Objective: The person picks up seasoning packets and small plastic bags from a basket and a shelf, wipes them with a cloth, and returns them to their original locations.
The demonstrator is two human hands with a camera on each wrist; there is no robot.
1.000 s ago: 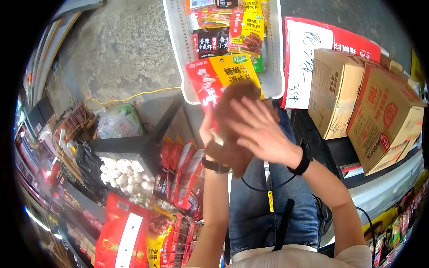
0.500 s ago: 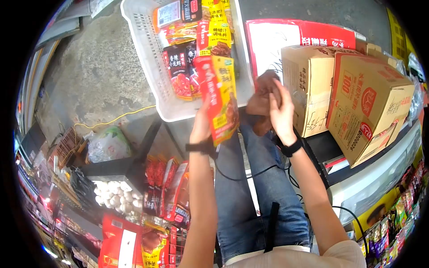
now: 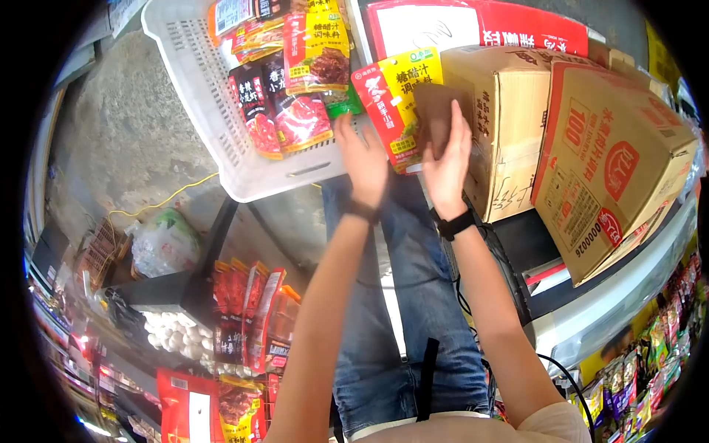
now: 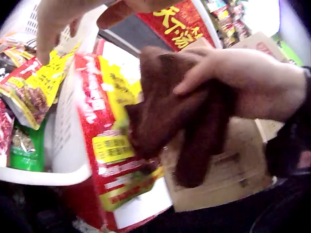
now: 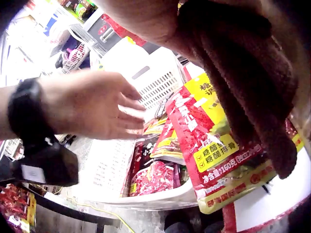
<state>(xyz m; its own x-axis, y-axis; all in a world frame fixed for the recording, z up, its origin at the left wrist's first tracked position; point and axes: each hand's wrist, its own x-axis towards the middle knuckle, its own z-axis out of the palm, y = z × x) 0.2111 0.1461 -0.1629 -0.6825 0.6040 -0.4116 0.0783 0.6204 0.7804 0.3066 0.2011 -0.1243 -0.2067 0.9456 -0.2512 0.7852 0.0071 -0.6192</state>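
My right hand (image 3: 447, 166) grips a dark brown cloth (image 3: 437, 111), bunched with its folds hanging down in the left wrist view. A red and yellow seasoning packet (image 3: 395, 103) is held upright at the same hand, its side edge against the cloth. My left hand (image 3: 363, 164) is apart from the packet, fingers extended and holding nothing, over the near corner of the white plastic basket (image 3: 214, 166). Inside the basket lie another red and yellow packet (image 3: 317, 55), black crayfish seasoning packets (image 3: 301, 118) and a green packet (image 3: 343, 102).
Cardboard boxes (image 3: 509, 133) stand at the right, in front of a red and white carton (image 3: 425, 26). To the left are a tray of garlic (image 3: 173, 336) and hanging red packets (image 3: 255, 317). A yellow cord (image 3: 166, 199) runs over the concrete floor.
My left hand has let go of the seasoning packet and moved toward the basket. The packet is now with the cloth at my right hand. The basket has shifted left in the head view.
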